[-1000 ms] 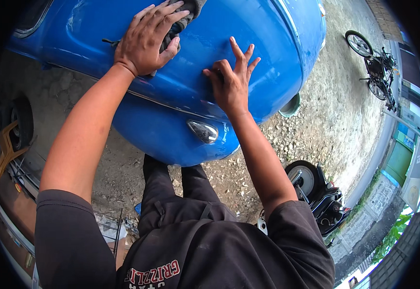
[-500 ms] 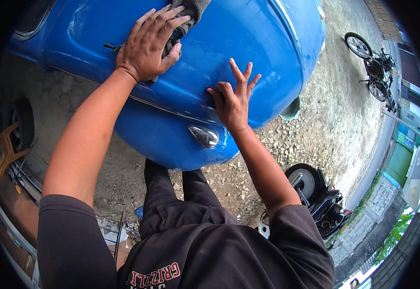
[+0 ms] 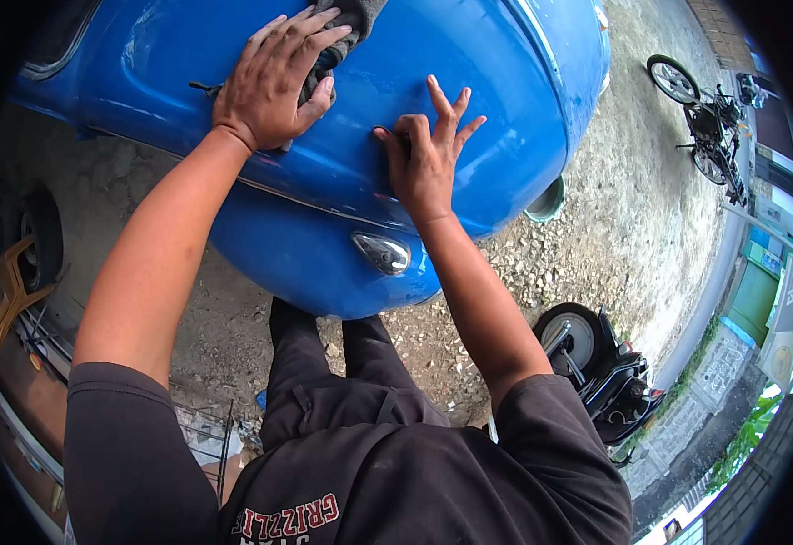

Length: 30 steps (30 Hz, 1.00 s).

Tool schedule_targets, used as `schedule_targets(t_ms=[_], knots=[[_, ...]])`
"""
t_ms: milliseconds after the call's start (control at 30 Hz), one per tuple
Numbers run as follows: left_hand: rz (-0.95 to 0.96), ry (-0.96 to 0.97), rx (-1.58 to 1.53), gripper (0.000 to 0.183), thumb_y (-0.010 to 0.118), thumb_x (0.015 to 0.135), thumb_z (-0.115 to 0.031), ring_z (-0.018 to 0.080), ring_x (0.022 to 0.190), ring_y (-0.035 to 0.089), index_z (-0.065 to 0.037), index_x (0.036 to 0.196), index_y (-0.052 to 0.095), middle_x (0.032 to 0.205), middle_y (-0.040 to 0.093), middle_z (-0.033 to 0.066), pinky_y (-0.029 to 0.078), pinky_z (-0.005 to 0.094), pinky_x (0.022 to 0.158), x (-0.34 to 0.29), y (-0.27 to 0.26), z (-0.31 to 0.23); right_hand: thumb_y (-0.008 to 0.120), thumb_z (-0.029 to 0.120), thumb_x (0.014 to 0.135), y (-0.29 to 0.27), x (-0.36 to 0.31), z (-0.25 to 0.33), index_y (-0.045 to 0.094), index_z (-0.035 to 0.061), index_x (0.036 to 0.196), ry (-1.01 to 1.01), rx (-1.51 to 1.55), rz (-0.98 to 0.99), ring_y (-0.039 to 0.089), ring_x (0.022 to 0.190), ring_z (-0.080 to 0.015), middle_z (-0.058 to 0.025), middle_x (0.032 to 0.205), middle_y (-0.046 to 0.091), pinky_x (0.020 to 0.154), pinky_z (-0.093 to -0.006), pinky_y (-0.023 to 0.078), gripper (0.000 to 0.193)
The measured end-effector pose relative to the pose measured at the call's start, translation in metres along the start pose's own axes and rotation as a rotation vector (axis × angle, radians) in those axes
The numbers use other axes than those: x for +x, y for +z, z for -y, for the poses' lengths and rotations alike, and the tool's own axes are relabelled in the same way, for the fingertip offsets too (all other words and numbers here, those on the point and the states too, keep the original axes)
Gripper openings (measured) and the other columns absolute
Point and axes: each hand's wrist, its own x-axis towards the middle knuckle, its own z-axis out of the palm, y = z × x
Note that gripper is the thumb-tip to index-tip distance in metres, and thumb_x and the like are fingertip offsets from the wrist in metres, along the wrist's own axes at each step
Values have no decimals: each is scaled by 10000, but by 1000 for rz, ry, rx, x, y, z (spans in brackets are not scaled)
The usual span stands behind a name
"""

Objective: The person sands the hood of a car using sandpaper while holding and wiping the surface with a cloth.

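The rounded blue hood (image 3: pixel 496 100) of a car fills the upper part of the view. My left hand (image 3: pixel 278 82) lies flat on it with its fingers stretched out. A crumpled grey cloth (image 3: pixel 357 20) sits partly under the fingers and thumb of that hand. To the right, my right hand (image 3: pixel 428 154) touches the blue surface with thumb and index finger curled together. Its other fingers point up and away from the hood. Whatever may be between thumb and index is hidden. Below is a blue fender (image 3: pixel 296 263) with a clear teardrop-shaped lamp (image 3: pixel 383 252).
A green pot-like container (image 3: pixel 547 202) stands on gravel (image 3: pixel 542 263) past the car's front. One motorcycle (image 3: pixel 601 363) is at the lower right, another motorcycle (image 3: pixel 710 127) farther off. At left are a tyre (image 3: pixel 44 236) and a yellow-brown chair-like frame (image 3: pixel 13 291).
My right hand has slid a little farther up and to the left over the hood, fingers in the same pose. The left hand remains in place on the cloth.
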Motion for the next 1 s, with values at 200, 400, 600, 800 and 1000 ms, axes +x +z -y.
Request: schedule_targets(t_ms=[200,400,600,800,1000], knots=[[2,-7,2,678,651,1102,-396,289,1689,527,-285,1763,550,1818,568,67,320,536,1476,0,-1,-1,945,331,1023,-5,-26,-17,693,133,1137,-35,-2,49,197,1804,-632,-177,1877,462,1390,-895,-2,341],[6,5,3,694,647,1100,-402,293,1691,524,-290,1776,536,1817,568,70,319,532,1477,-2,0,-2,947,284,1023,-2,-29,-2,689,140,1134,39,23,-1,181,1795,-660,-182,1880,466,1387,-898,14,315],[-24,18,-18,682,634,1105,-411,304,1687,530,-292,1771,541,1815,574,70,316,539,1479,3,3,-4,954,298,1019,0,1,-13,706,139,1120,-28,-2,-15,175,1789,-671,-196,1863,474,1382,-906,25,312],[-19,38,5,660,615,1120,-407,317,1678,541,-298,1767,543,1802,591,75,326,549,1474,-5,1,4,935,231,1078,-29,-14,-1,700,78,1131,240,220,-282,436,1716,-565,-213,1749,603,1403,-699,345,285],[12,48,58,675,595,1145,-404,338,1724,473,-284,1803,503,1844,537,83,272,553,1486,-5,2,11,806,313,1197,-78,-113,-41,609,-21,1463,1103,1225,-740,834,1238,-411,-254,1440,781,1056,-510,722,470]])
